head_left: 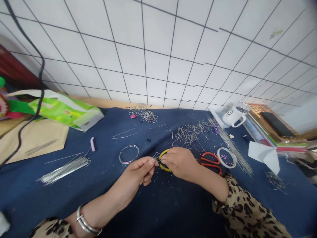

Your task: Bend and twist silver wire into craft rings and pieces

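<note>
Both hands meet over the middle of the dark blue cloth. My left hand (143, 169) pinches a thin piece of wire (159, 161) between thumb and forefinger. From the other side my right hand (178, 162) has its fingertips closed on the same wire, almost touching the left thumb. Just behind the fingers lies a yellow ring-shaped thing (164, 153), partly covered by my right hand. A coil of wire (129, 154) rests left of my hands. Red-handled scissors (210, 158) lie past my right wrist, their blades mostly hidden.
A bundle of straight wires (65, 169) lies at left, near a green bag (66, 109). Tangled wire (190, 134) and a dish of small pink beads (226, 158) are at right. A white mug (234, 115) stands by the tiled wall (158, 59).
</note>
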Motion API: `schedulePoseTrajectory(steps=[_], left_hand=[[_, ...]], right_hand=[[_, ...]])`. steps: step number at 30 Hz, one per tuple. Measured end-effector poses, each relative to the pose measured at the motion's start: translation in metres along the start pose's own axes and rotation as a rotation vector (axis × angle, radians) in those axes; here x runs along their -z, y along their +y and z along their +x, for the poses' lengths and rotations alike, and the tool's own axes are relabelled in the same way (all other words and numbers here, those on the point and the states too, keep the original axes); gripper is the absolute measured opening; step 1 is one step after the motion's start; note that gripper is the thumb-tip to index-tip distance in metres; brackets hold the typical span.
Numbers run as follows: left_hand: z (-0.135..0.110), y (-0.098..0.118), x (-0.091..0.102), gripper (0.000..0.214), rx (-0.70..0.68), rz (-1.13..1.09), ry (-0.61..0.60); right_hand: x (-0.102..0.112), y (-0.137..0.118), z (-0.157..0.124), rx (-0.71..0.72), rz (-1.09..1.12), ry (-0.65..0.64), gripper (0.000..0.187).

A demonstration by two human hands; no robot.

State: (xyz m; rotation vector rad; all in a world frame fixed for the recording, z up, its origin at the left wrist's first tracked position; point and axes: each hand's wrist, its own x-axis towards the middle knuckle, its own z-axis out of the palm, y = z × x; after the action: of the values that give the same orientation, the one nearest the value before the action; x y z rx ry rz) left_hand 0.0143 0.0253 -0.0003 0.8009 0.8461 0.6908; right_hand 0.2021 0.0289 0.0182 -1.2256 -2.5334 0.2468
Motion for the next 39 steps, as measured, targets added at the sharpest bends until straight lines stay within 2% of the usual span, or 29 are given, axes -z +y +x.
schedulePoseTrajectory(steps=[7, 10, 13, 16, 19, 22, 24, 26, 29, 31, 35, 37, 39], left_hand=[[0.001, 0.000, 0.003, 0.025, 0.083, -0.027, -0.062], [0.000, 0.000, 0.004, 0.023, 0.104, -0.041, -0.111], [-0.001, 0.002, 0.003, 0.021, 0.084, -0.089, -0.133], [-0.001, 0.005, 0.004, 0.019, 0.014, -0.177, -0.090], [0.001, 0.007, 0.006, 0.017, -0.026, -0.240, -0.046], [0.003, 0.007, 0.007, 0.016, -0.029, -0.268, -0.037], [0.003, 0.006, 0.006, 0.017, -0.028, -0.276, -0.041], [0.001, 0.006, 0.004, 0.017, -0.030, -0.280, -0.052], [-0.001, 0.006, 0.002, 0.017, -0.034, -0.276, -0.075], [-0.001, 0.007, 0.002, 0.017, -0.040, -0.266, -0.068], [0.001, 0.009, 0.005, 0.017, -0.104, -0.239, 0.037], [0.002, 0.010, 0.007, 0.017, -0.145, -0.224, 0.097], [0.003, 0.011, 0.008, 0.018, -0.163, -0.201, 0.136]], right_hand=[[-0.006, -0.004, -0.004, 0.001, -0.183, 0.034, 0.019], [-0.008, -0.008, -0.004, -0.013, -0.191, 0.040, 0.018], [-0.008, -0.008, -0.001, -0.084, -0.015, 0.057, 0.021], [-0.004, -0.001, 0.003, -0.275, 0.264, 0.114, 0.022], [0.000, 0.006, 0.005, -0.415, 0.459, 0.054, 0.021], [0.000, 0.005, 0.006, -0.411, 0.598, -0.087, 0.021], [-0.003, 0.001, 0.007, -0.409, 0.641, -0.123, 0.030], [-0.008, -0.003, 0.008, -0.438, 0.665, -0.105, 0.034], [-0.015, -0.004, 0.008, -0.501, 0.759, -0.047, 0.018], [-0.017, -0.001, 0.007, -0.539, 0.911, -0.064, 0.018], [-0.015, 0.007, 0.006, -0.617, 1.290, -0.181, 0.023], [-0.014, 0.010, 0.006, -0.639, 1.360, -0.201, 0.026], [-0.014, 0.012, 0.006, -0.650, 1.339, -0.195, 0.028]])
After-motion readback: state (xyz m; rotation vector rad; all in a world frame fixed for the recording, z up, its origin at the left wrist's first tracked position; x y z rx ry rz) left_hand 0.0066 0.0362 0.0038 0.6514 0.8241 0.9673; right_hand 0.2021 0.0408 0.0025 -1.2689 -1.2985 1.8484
